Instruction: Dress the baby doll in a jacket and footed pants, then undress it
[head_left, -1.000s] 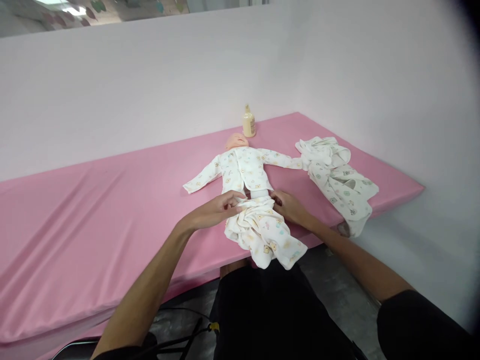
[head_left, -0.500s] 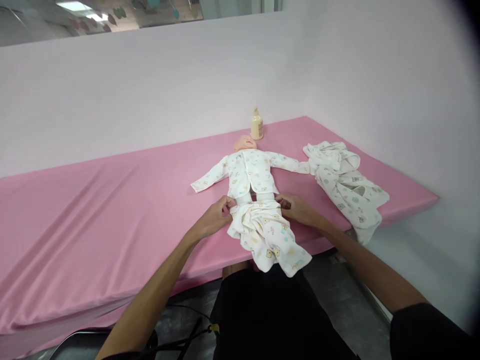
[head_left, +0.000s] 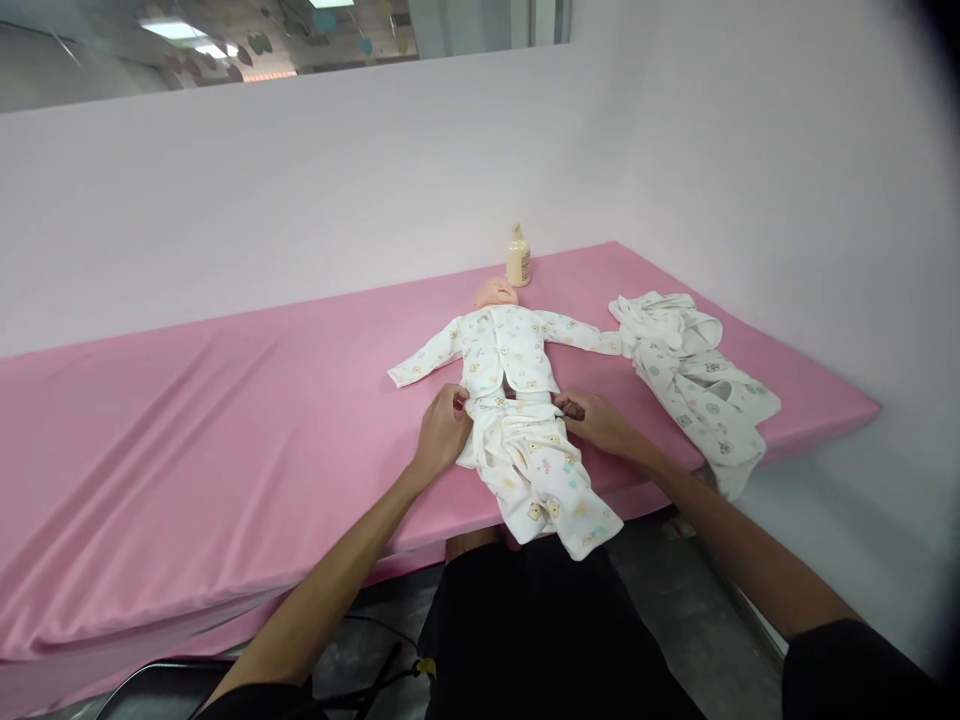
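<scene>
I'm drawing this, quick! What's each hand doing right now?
Left hand: fingers curled closed, holding the patterned pants at one side of the waist.
Right hand: fingers curled closed, holding the waist's other side.

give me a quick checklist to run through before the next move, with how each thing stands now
1. Left hand at the waistband of the white bear-print cloth trousers: ok.
2. Right hand at the waistband's opposite side: ok.
3. Both hands gripping firmly: cannot tell, fingertips partly hidden.
4. Waistband meeting the hem of the white printed cloth jacket: not ok, a gap shows.
5. Cream pump bottle upright: ok.
6. White green-print cloth wholly on the pink-covered table: not ok, one end overhangs.
</scene>
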